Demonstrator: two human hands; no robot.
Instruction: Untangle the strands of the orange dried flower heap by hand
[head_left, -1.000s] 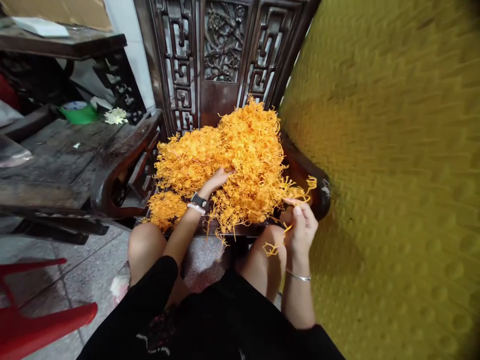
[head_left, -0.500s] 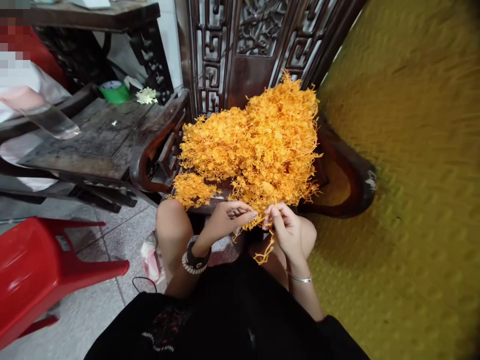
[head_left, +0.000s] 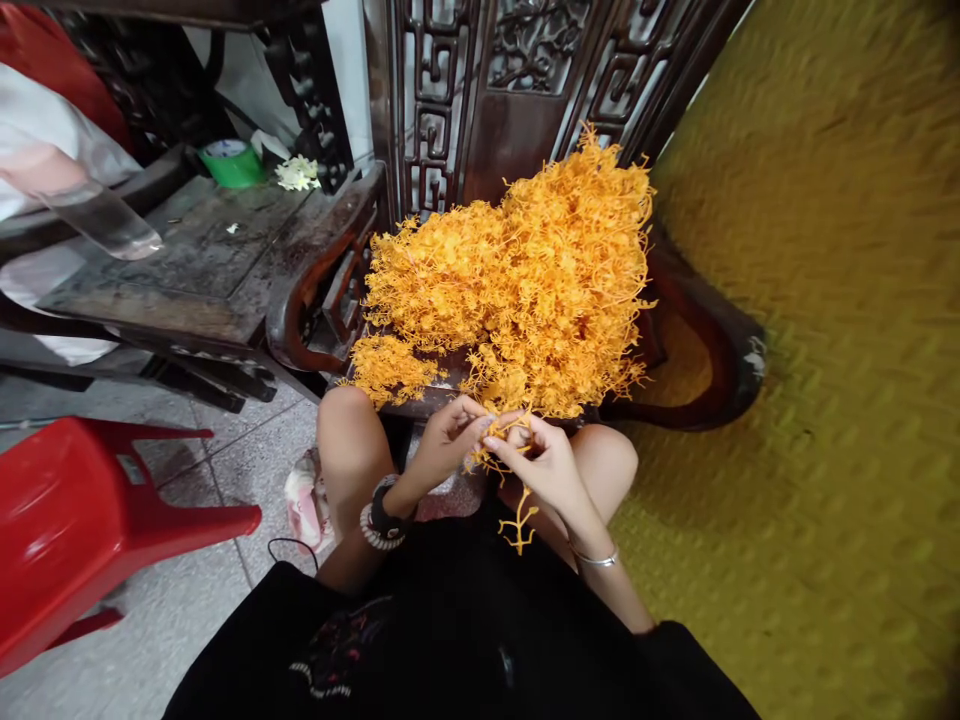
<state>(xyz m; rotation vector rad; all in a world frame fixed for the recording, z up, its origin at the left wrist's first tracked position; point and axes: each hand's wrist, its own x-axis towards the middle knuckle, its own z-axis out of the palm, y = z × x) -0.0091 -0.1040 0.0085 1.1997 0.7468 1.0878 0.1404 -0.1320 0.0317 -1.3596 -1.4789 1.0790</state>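
My left hand (head_left: 451, 442) and my right hand (head_left: 546, 462) meet above my lap, fingertips almost touching. Thin orange branching sprigs (head_left: 519, 525) run between the pinched fingers of both hands, and one dangles below my right hand. Exactly where each finger grips is partly hidden. Just beyond my hands, a large heap of similar orange sprigs (head_left: 525, 280) covers the seat of a dark carved wooden chair (head_left: 697, 400). To its left, a smaller flat clump of orange sprigs (head_left: 394, 368) lies near the seat's front edge.
A second dark wooden chair (head_left: 187, 280) at left carries a roll of green tape (head_left: 232, 165) and a pale flower-like piece (head_left: 298, 173). Beside it is a person's arm with a clear bottle (head_left: 105, 220). A red plastic stool (head_left: 67, 530) stands lower left; yellow padded sheeting (head_left: 840, 330) fills the right.
My right hand has moved left, closing the gap to my left hand. The dangling sprig has swung and now hangs a little lower. The view has shifted slightly.
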